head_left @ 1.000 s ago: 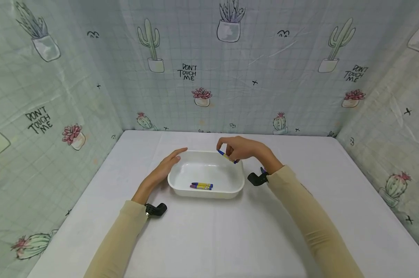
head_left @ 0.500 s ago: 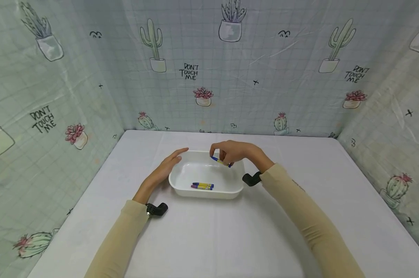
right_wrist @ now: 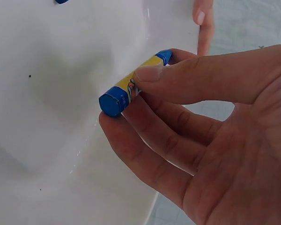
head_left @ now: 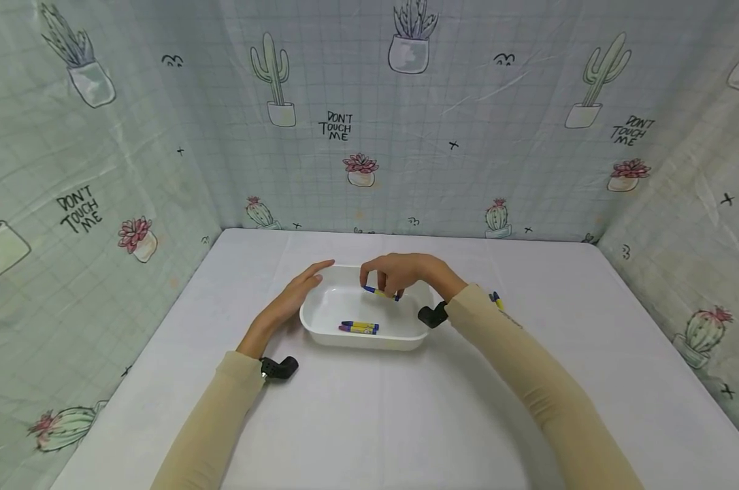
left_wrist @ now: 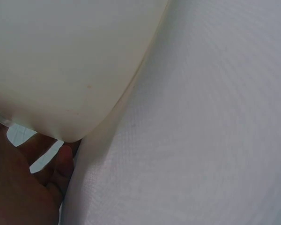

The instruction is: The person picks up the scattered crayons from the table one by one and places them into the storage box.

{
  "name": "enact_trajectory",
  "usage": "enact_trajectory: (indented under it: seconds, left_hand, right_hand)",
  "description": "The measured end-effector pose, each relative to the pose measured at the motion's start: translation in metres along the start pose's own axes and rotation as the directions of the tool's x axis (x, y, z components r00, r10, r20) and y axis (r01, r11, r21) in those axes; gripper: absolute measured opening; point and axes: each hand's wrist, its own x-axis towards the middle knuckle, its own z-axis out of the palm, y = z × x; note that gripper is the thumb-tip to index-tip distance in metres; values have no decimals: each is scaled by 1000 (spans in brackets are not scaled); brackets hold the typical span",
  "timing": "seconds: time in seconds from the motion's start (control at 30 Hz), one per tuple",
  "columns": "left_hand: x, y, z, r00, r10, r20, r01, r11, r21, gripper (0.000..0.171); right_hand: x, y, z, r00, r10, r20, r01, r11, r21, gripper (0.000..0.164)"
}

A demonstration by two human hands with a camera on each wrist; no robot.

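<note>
In the head view a white tray point(head_left: 400, 343) stands on the table, with two yellow-wrapped crayons point(head_left: 358, 327) lying side by side on its floor near the front wall. My right hand point(head_left: 400, 271) pinches a blue crayon point(right_wrist: 139, 82) with a yellow wrapper between thumb and fingers, over the inside of the tray. Its flat blue end faces the right wrist camera. At the tray's back left corner my left hand point(head_left: 292, 299) grips the rim, thumb over it and fingers along the outside. Left wrist view: bent fingers point(left_wrist: 61, 168) lie against the tray's outer wall.
More crayons point(head_left: 497, 300) lie on the white tablecloth point(head_left: 345, 422) beyond my right forearm, partly hidden by the sleeve point(head_left: 529, 367). Black wrist cameras point(head_left: 433, 315) stick out from both wrists. A cactus-printed curtain point(head_left: 443, 102) closes off the back and sides.
My right hand has moved left and lower over the tray with the blue crayon. Crayons at the right now show past the sleeve. My left hand keeps its hold on the rim.
</note>
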Motion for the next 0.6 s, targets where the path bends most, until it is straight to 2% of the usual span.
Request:
enact_trajectory:
  seconds: [0.37,0.6]
  left_hand:
    - [4,3,-2,1000,-23,2,23,1000,-5,49]
    - [5,2,-4,1000,-3,8,3,1000,1,50]
  right_hand:
    - [14,-7,3,996,-15,88,11,999,44,52]
    - [25,-8,7,987,-46,152,40,998,44,48]
